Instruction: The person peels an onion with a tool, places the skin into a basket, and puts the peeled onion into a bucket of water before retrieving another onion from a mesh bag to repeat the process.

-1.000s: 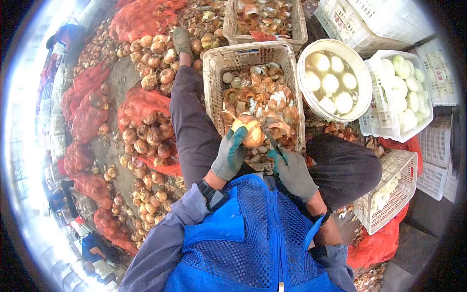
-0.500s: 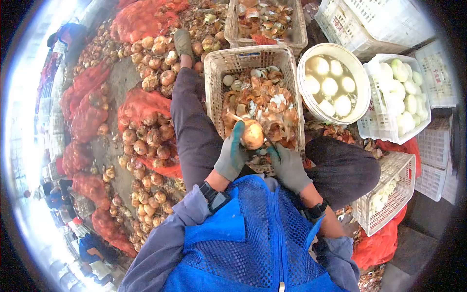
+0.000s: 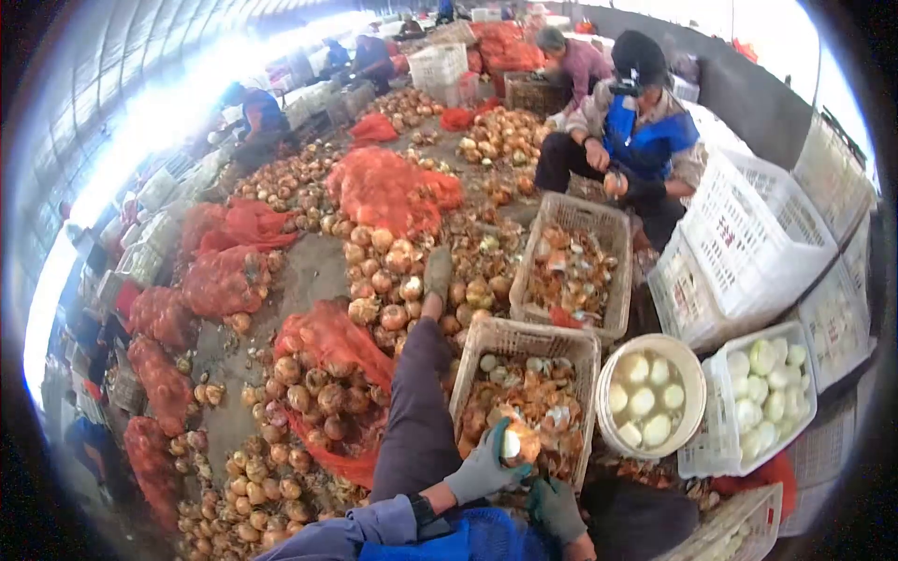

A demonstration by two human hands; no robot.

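Low in the centre of the frame, the left hand (image 3: 485, 470), in a grey glove with green fingers, is closed around an onion (image 3: 520, 445), thumb along its left side and fingers mostly hidden beneath it. The onion is over the near end of a crate (image 3: 535, 333) of brown skins and pale scraps; a pale patch shows on its surface, with brown skin to the right.

Just below and to the right, the right hand (image 3: 556, 510), gloved alike, has its fingers bent towards the onion. How far open its grip is, and whether it holds anything, cannot be told, as the glove covers the inside of the fingers. Whether it touches the onion is also unclear.

Right of the crate, a round bucket (image 3: 606, 423) holds pale onions in murky liquid, and beside that a white basket (image 3: 703, 458) is filled with more peeled ones. Towards the lower right, another basket (image 3: 767, 524) is cut off by the bottom edge. In the upper right a person (image 3: 647, 131) in a blue vest sits with a small round thing in hand, too small to make out. Far left, figures blur into the glare.
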